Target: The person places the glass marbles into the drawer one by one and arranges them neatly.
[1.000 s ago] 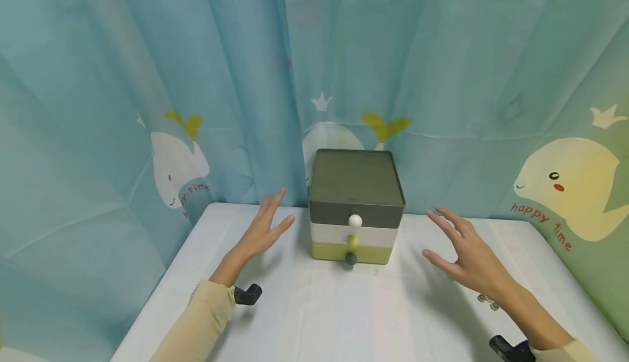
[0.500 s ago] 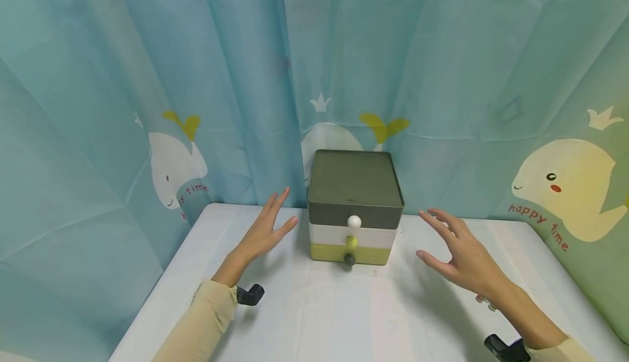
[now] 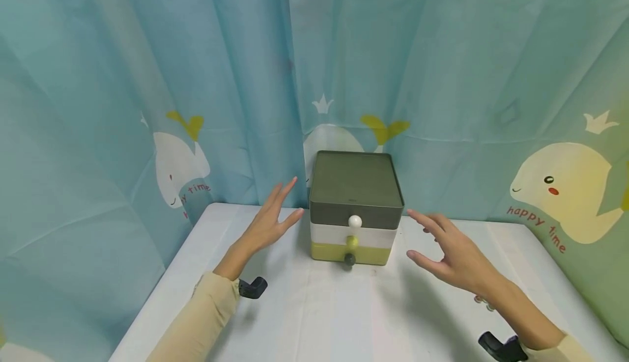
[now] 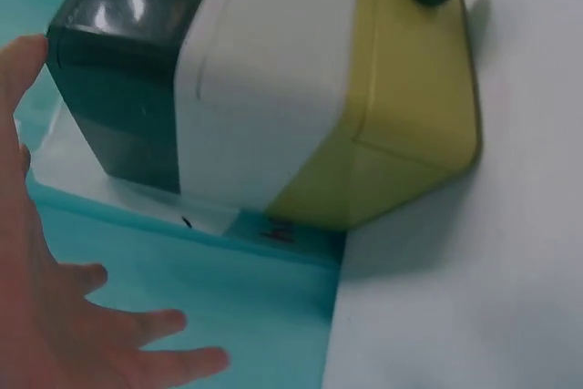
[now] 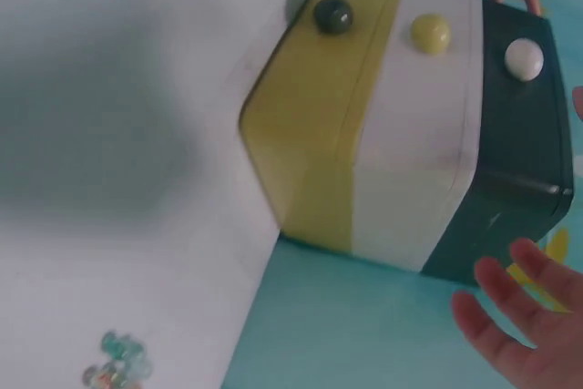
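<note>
A small three-tier drawer box (image 3: pixel 357 179) sits at the back middle of the table, its drawers closed. The top tier is dark green with a white knob (image 3: pixel 355 221), the middle one white with a yellow-green knob (image 3: pixel 352 242), the lowest yellow-green with a dark green knob (image 3: pixel 350 259). To its left, my left hand (image 3: pixel 262 225) hovers with fingers spread and holds nothing. On the other side my right hand (image 3: pixel 457 255) is raised, fingers loosely extended, palm toward the box. In the right wrist view the right fingertips (image 5: pixel 524 252) overlap the dark tier's lower edge.
The white-covered table (image 3: pixel 314 318) ends at a blue-green curtain (image 3: pixel 245 51) printed with whales, close behind the box. A small cluster of roundish, colourful shapes (image 5: pixel 118 362) shows on the table at the right. Both wrists wear black camera mounts (image 3: pixel 253 288).
My right hand has moved left, closer to the box. The left hand has shifted slightly right and up toward it. The box has stayed in place.
</note>
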The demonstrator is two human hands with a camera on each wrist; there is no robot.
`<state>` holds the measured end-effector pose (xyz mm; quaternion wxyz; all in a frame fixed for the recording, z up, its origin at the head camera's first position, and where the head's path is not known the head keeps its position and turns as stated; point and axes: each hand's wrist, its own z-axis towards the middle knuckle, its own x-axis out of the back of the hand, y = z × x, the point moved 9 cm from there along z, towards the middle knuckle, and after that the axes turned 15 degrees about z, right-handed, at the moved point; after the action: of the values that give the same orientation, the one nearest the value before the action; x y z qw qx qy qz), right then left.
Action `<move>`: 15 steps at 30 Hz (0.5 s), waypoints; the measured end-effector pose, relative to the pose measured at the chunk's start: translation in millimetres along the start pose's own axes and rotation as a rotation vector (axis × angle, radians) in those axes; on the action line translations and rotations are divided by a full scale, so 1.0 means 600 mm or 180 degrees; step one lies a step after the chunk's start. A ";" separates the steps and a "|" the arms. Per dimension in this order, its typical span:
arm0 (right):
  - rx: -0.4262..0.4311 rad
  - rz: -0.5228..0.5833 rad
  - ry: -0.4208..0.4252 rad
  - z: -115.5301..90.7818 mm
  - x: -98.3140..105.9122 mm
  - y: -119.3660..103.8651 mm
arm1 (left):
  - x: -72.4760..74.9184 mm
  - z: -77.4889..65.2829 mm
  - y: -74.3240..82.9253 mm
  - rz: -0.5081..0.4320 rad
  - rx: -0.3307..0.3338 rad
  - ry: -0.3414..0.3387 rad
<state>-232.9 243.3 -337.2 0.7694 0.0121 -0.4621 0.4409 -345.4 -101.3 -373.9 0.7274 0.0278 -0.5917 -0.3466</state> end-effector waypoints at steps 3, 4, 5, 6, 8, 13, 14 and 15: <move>-0.0094 0.0216 -0.0119 0.006 -0.010 -0.006 | 0.000 0.009 0.018 -0.0234 -0.0207 0.0019; -0.0115 0.0297 -0.0156 0.008 -0.014 -0.008 | -0.001 0.011 0.023 -0.0350 -0.0253 -0.0001; -0.0149 0.0389 -0.0193 0.010 -0.018 -0.009 | -0.003 0.013 0.028 -0.0460 -0.0286 -0.0026; -0.0170 0.0487 -0.0227 0.012 -0.023 -0.010 | -0.005 0.015 0.031 -0.0570 -0.0297 -0.0070; -0.0174 0.0715 -0.0280 0.017 -0.033 -0.013 | -0.013 0.018 0.036 -0.0873 -0.0246 -0.0201; -0.0161 0.1285 -0.0404 0.033 -0.059 -0.020 | -0.036 0.023 0.046 -0.1657 0.0037 -0.0595; -0.0161 0.1393 -0.0423 0.036 -0.064 -0.022 | -0.039 0.024 0.048 -0.1794 0.0089 -0.0656; -0.0173 0.1495 -0.0443 0.040 -0.070 -0.023 | -0.043 0.026 0.048 -0.1920 0.0147 -0.0707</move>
<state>-248.2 196.5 -348.4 0.6122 -0.0860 -0.5158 0.5931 -347.0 -59.6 -378.0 0.5219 0.1805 -0.6402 -0.5339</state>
